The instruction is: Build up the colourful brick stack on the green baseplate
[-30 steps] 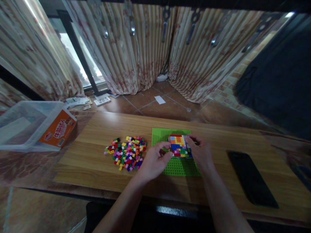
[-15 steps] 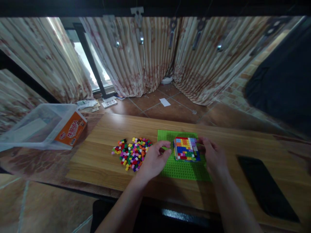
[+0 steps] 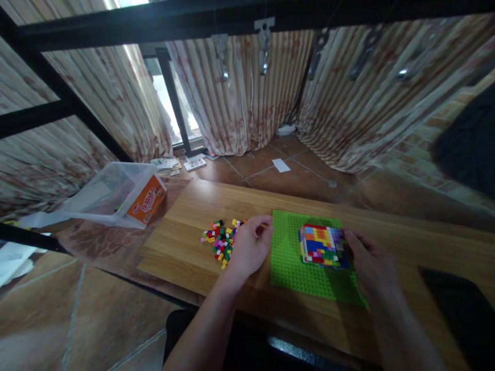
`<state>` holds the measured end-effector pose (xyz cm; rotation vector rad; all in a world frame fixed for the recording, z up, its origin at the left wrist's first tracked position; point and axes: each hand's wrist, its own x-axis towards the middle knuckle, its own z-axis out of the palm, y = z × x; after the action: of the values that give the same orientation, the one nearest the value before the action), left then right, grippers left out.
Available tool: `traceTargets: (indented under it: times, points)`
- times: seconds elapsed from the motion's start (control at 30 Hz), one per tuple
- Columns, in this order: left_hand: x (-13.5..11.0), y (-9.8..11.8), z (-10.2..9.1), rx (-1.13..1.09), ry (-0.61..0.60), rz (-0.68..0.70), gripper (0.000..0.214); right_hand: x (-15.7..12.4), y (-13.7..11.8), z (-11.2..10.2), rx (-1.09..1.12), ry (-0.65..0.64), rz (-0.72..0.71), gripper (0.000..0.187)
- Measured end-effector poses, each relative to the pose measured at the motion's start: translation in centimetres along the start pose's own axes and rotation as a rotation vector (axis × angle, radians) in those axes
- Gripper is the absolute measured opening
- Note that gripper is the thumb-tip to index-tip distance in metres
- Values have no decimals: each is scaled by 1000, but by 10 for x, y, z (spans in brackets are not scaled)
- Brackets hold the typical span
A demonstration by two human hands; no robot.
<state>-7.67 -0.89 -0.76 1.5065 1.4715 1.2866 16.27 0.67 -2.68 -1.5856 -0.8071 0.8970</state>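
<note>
A small block of multicoloured building bricks (image 3: 320,245) stands on a green studded baseplate (image 3: 294,281). My right hand (image 3: 371,263) is at its right side, fingertips closed beside purple bricks at the edge; what they pinch is hidden. Close to the baseplate's left edge, my left hand (image 3: 251,245) hovers with curled fingers and a gap between thumb and forefinger. No brick shows in it. Behind that hand lies a pile of loose bricks (image 3: 222,242) in many colours, partly covered by it.
A wooden table top (image 3: 174,247) carries all this. At right lies a dark flat object (image 3: 456,304). A clear plastic bin (image 3: 112,180) with an orange label stands to the left. Beyond the table are striped curtains (image 3: 278,93), and papers (image 3: 281,165) on the tiled floor.
My view has swung left, shifting the scene rightward. My left hand has drawn away from the brick block toward the loose pile. My right hand stays at the block's right side.
</note>
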Motion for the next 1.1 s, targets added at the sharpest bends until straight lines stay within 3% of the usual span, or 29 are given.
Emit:
traceTargets:
  times: [0.2, 0.4, 0.53, 0.7, 1.1]
  points:
    - [15, -16, -40, 409, 246, -133, 32, -1, -1, 0, 3, -2, -19, 37]
    - [16, -22, -71, 930, 178, -207, 37, 3, 4, 1, 68, -4, -26, 35]
    - [15, -24, -74, 999, 119, -268, 31, 4, 8, 0, 81, -40, -31, 31]
    - [18, -24, -74, 1004, 132, -294, 30, 4, 10, -2, 94, -60, -26, 29]
    - [20, -22, -72, 1048, 86, -284, 23, 4, 3, -1, 110, -45, -60, 35]
